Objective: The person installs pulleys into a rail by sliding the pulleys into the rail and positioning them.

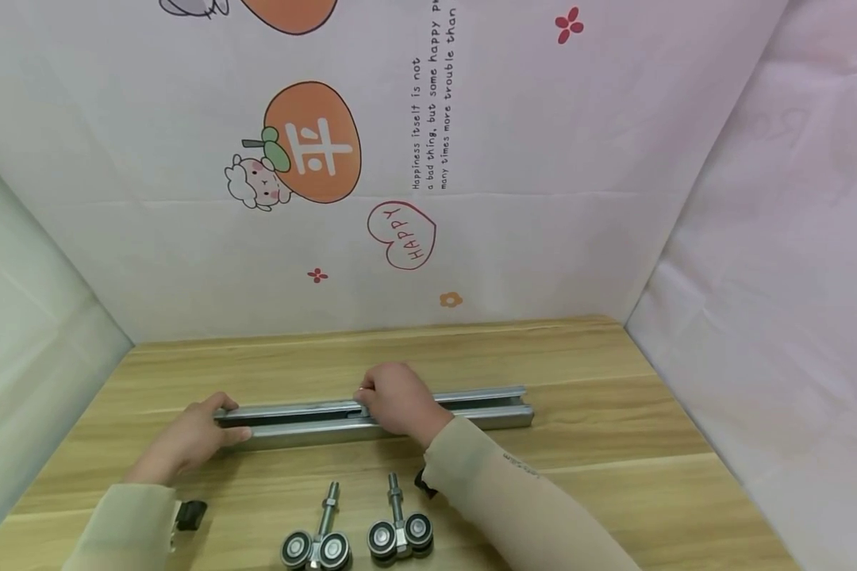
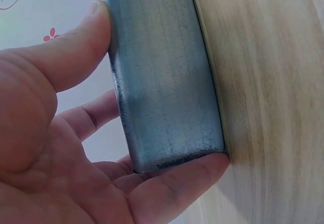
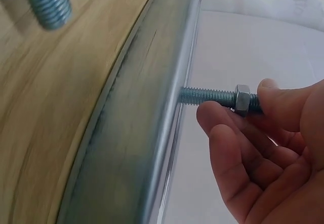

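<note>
Metal rail sits on the bench, left grip hanging onto one end, right grip pinching a bolt sticking out.

Room lies behind the rail, two trolleys before.

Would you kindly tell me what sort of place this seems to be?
Probably a makeshift, screened-off work booth, judging by the wooden table, the pale sheets around three of its sides, and the metal rail being worked on there.

Printed cloth hangs behind the wooden table.
</note>
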`<state>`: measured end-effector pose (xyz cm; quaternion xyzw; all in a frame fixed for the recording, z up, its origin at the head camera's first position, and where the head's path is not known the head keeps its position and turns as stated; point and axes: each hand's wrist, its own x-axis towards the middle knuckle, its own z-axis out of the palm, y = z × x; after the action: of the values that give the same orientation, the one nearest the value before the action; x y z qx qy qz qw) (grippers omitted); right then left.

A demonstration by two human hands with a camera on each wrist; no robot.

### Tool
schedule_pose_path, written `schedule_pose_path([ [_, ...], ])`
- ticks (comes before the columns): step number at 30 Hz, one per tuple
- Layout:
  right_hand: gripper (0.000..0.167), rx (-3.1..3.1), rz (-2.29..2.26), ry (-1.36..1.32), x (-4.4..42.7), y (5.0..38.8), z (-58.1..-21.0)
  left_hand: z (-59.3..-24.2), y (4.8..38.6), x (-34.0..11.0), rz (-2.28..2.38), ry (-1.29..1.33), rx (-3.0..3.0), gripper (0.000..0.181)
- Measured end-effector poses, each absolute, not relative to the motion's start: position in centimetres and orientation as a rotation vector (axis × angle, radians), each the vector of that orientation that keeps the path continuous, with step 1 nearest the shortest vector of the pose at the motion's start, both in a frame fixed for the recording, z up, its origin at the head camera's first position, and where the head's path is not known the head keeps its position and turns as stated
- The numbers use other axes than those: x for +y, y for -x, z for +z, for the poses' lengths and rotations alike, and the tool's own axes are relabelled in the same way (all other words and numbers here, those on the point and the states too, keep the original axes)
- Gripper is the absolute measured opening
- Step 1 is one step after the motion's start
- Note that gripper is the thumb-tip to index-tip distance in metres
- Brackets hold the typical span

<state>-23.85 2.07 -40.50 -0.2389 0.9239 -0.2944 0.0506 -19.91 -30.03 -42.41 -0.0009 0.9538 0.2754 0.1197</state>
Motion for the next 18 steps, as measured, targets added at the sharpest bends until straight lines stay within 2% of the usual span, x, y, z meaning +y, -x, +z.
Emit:
schedule_pose_path([
  [18, 0.018, 2.819, -0.843, 0.722, -2.0, 23.6, -40.5, -42.6, 20.0, -30.1, 0.815, 0.010, 2.785, 0.073],
])
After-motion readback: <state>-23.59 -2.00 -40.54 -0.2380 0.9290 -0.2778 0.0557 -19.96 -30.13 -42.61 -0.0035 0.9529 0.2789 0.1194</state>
